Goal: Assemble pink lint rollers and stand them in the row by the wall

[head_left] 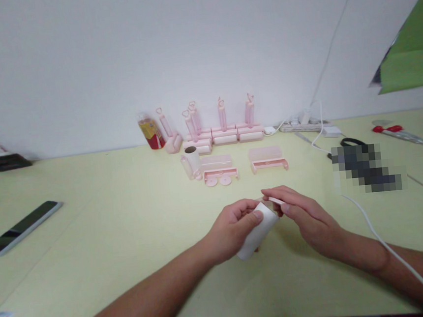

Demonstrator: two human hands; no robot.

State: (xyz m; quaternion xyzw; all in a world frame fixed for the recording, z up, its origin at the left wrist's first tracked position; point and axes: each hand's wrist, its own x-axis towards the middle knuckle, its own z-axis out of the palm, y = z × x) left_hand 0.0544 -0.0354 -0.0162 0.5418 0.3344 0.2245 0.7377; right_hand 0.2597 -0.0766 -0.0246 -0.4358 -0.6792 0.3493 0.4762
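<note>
My left hand (230,228) is wrapped around a white paper roll (255,236), which is tilted with its open end up and to the right. In my right hand (311,221), a pale pink disc-shaped cap (275,200) is pinched at that end; I cannot tell whether it is seated. Beyond my hands, a second white roll (192,159) stands upright beside a pink handle piece (187,168). Two pink trough-shaped holders (220,171) lie nearby, with translucent pink covers (265,153) behind them. A pair of pink discs (211,182) rests in front of the left holder.
Several pink rollers with upright handles (223,118) line the wall beside a red-and-yellow package (151,132). A power strip (307,126) and red-handled tool (398,132) sit right. A white cable (369,228) crosses my right forearm. A phone (23,227) lies left.
</note>
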